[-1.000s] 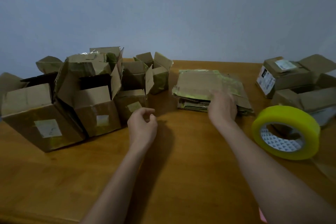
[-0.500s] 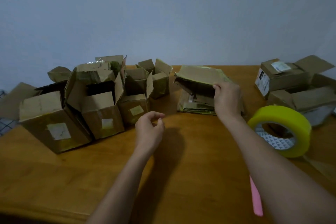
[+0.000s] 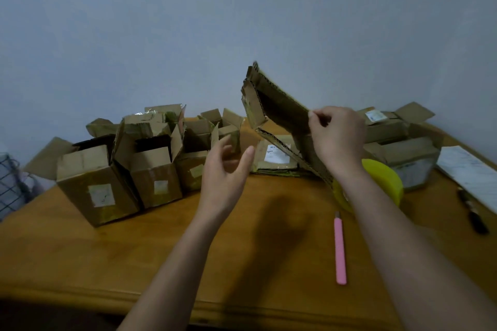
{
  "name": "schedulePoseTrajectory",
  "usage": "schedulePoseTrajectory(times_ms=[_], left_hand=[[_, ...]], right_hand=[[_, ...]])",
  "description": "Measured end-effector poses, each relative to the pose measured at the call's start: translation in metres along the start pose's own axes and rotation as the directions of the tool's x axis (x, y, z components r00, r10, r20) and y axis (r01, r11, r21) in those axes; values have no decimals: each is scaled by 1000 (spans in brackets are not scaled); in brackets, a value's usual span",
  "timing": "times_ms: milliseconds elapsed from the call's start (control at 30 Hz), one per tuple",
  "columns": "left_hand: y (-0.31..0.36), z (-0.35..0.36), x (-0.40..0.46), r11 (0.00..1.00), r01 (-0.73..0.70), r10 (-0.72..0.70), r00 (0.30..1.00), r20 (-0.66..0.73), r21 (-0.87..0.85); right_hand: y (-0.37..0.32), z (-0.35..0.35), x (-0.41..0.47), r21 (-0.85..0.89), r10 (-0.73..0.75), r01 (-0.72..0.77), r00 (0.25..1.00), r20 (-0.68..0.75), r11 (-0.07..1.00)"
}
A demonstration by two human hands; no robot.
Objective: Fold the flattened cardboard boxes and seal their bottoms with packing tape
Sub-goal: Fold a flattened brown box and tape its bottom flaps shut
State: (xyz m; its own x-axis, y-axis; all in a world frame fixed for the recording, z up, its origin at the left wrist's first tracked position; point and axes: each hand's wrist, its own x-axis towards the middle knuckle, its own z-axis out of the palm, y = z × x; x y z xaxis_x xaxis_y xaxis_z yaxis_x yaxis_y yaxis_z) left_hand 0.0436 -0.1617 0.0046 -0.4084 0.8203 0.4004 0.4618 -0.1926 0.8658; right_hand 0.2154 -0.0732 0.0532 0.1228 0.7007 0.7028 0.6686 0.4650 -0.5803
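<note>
Above the wooden worktop (image 3: 80,258), the right hand (image 3: 337,140) pinches a flattened cardboard box (image 3: 279,109) by its near edge, lifted over the stack of flattened boxes (image 3: 277,158). Its long axis slants from upper left, far from the person, down to lower right, past the wrist toward the yellow tape roll (image 3: 382,180). Just left and below, the left hand (image 3: 226,169) hovers with fingers spread wide, holding nothing, near the box's lower flap.
</note>
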Motion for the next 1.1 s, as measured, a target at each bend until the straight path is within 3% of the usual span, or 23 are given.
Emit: schedulePoseTrajectory(times_ms=[267,500,633,733,833,933,1100], left_hand=[[53,-22,-15,999,32,-35,994,-105,-35],[55,-45,-24,997,29,-39,990,-134,-75],[45,-66,-24,996,78,-82,981,-177,-33],[37,-77,-23,995,102,-95,978,-187,26],[39,-87,-23,993,93,-78,977,-198,69],[41,-93,-17,992,110,-96,975,-200,62],[33,-93,-14,988,134,-119,978,-173,76]], right_hand=[[-29,-44,-16,-8,-7,9,968,249,1000],[-33,-47,-19,160,91,-166,914,395,973],[-17,-26,-16,373,287,-484,833,473,791],[-10,-13,-18,487,411,-594,800,437,640],[-17,-9,-16,655,406,-553,830,382,515],[-22,-2,-13,690,358,-490,870,341,533],[-17,13,-17,620,271,-510,855,442,596]])
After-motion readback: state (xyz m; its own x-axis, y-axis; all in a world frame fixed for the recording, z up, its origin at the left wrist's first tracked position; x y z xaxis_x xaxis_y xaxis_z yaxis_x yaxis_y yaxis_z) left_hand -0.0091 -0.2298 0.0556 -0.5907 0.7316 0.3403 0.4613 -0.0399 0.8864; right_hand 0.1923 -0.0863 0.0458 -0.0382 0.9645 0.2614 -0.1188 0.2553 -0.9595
